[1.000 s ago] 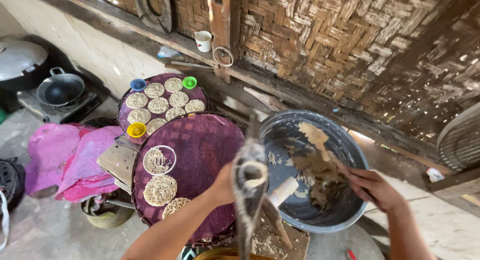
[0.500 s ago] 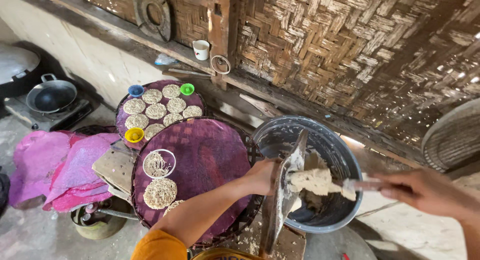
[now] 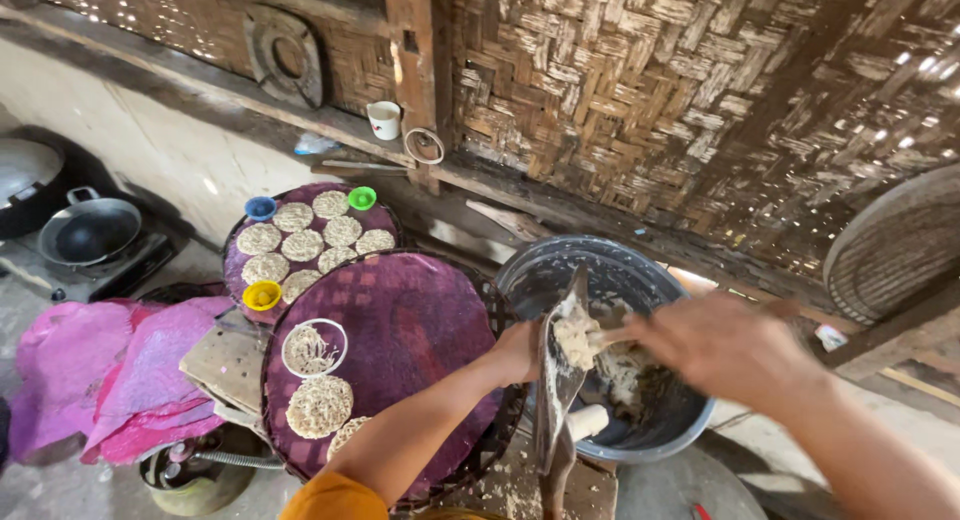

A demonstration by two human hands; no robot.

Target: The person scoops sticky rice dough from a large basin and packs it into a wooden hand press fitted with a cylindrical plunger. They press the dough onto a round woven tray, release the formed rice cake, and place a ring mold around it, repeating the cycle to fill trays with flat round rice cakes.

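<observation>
Below woven wall, bucket point(image 3: 560, 270) holds pale dough point(image 3: 576, 338).

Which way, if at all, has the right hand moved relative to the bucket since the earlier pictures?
Yes. The right hand has swung back inward from beyond the bucket's right rim and is now over the bucket's right half.

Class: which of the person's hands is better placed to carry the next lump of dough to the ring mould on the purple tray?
Probably the right hand: it hovers over the bucket at the dough, while the left hand grips the scraper.
</observation>
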